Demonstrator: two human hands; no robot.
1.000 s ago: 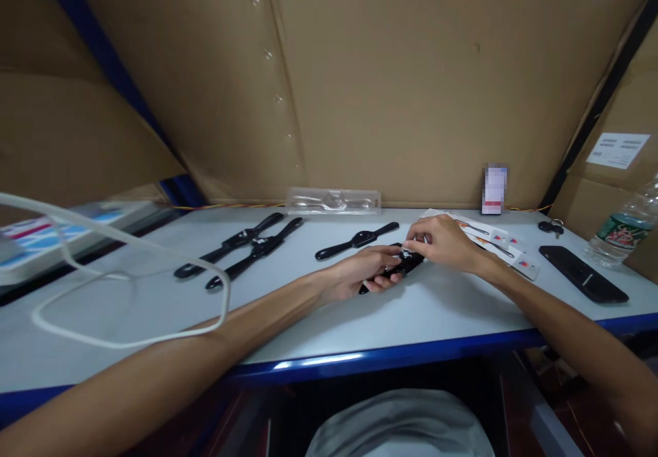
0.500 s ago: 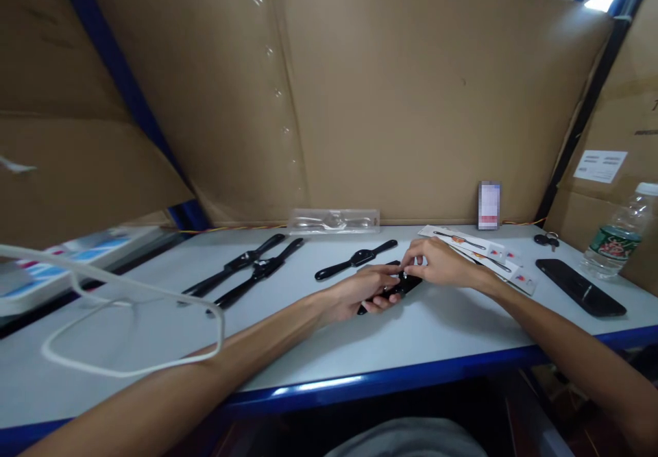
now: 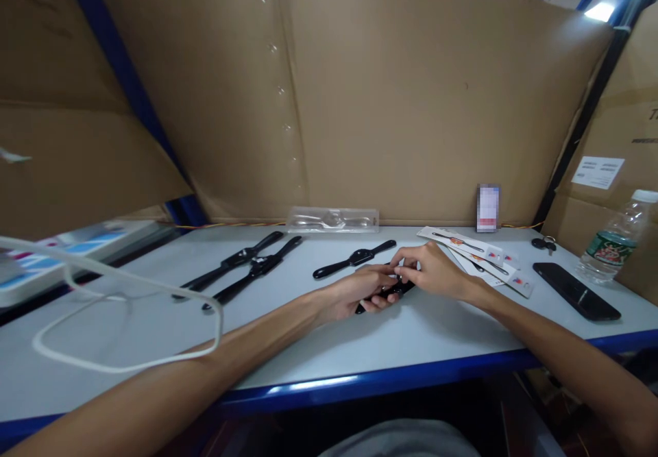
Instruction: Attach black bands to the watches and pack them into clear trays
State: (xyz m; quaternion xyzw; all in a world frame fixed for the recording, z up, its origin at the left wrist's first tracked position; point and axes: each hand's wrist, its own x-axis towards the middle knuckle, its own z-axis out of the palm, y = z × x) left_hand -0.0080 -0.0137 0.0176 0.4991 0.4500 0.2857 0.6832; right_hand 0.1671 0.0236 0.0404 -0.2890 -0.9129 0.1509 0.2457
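My left hand [image 3: 366,290] is closed around a black spokeshave [image 3: 404,286], held just over the tabletop with one handle end showing below the fingers. From the other side, my right hand [image 3: 430,269] has its thumb and fingertips pinched on the middle of the same tool. The fingers hide most of that part, so its small fittings cannot be made out. Behind my hands lies another black spokeshave [image 3: 361,257]. Two more, one spokeshave [image 3: 242,257] and a second spokeshave [image 3: 263,265], rest side by side to the left.
Printed cards [image 3: 462,239] lie right of my hands. A clear plastic blister pack [image 3: 334,220] leans at the cardboard back wall [image 3: 380,101]. Further right are a phone [image 3: 576,291], keys [image 3: 543,244], a water bottle [image 3: 609,248] and an upright phone [image 3: 488,208]. A white cable [image 3: 128,366] loops at left.
My right fingers have shifted slightly left and curled closer over the middle of the spokeshave. My left hand keeps its hold, and the view has tilted a little.
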